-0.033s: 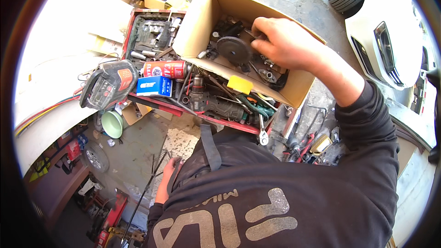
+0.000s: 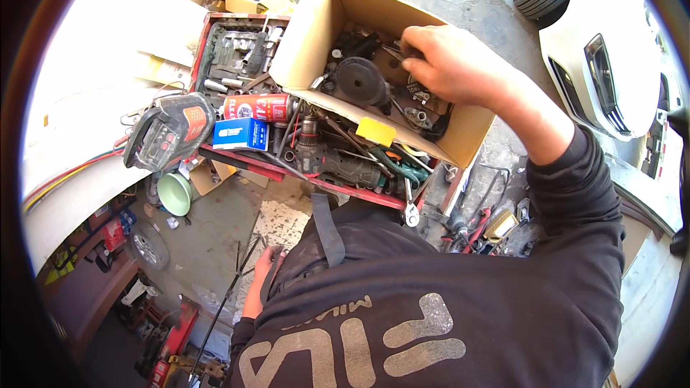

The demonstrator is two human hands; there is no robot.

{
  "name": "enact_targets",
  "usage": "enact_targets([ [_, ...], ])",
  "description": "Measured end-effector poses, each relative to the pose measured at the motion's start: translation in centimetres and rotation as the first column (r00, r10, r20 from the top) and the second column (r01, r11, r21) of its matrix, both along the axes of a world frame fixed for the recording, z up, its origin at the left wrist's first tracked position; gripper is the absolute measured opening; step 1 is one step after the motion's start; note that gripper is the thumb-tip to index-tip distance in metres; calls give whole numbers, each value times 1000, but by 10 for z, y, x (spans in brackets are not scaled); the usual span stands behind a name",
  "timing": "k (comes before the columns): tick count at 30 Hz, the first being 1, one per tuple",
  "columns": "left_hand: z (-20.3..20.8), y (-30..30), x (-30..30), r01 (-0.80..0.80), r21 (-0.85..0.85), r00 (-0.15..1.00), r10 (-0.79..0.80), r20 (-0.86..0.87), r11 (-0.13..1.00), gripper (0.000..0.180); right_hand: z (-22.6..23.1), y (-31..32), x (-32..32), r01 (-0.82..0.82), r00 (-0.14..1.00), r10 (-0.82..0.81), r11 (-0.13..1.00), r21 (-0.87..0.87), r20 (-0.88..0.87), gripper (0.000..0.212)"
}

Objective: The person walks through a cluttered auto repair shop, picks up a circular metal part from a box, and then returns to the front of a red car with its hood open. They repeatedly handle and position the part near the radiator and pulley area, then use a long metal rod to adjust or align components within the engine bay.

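My right hand (image 2: 453, 65) reaches over an open cardboard box (image 2: 307, 50), its fingers curled together near a thin metal piece. What the fingertips hold, if anything, is hidden. Just left of them, among the parts in the box, lies a round black disc-shaped part (image 2: 361, 80). Small metal fittings (image 2: 417, 116) lie below the hand. My left hand (image 2: 267, 262) hangs low beside my thigh, away from the box. Clothing covers part of it, and its fingers are too hidden to read.
Under the box is a red tool tray (image 2: 244, 161) with sockets, a red spray can (image 2: 259, 108), a blue box (image 2: 241, 134), a power drill (image 2: 310, 151) and a ratchet (image 2: 410, 214). A black battery-powered device (image 2: 172, 133) stands at left. A white car (image 2: 600, 50) is at right.
My right hand has shifted slightly right. The round black part has moved a little left and shows its face at a different angle. My left hand stays in place.
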State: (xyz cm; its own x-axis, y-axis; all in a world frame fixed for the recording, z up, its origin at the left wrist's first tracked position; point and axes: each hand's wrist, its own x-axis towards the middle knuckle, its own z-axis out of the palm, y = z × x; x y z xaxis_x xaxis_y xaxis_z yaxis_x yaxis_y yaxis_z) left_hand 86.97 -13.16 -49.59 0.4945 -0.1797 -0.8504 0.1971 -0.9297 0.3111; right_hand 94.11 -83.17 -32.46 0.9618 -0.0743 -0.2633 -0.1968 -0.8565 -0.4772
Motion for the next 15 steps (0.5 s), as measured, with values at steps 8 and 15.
enact_targets([
  [8,-45,36,-23,87,105,995,-92,45,991,43,-37,11,-6,-614,604,319,770,-171,-731,24],
  [15,-19,14,-15,-100,-65,995,101,19,993,43,-46,14,-27,-594,608,324,791,-145,-725,24],
])
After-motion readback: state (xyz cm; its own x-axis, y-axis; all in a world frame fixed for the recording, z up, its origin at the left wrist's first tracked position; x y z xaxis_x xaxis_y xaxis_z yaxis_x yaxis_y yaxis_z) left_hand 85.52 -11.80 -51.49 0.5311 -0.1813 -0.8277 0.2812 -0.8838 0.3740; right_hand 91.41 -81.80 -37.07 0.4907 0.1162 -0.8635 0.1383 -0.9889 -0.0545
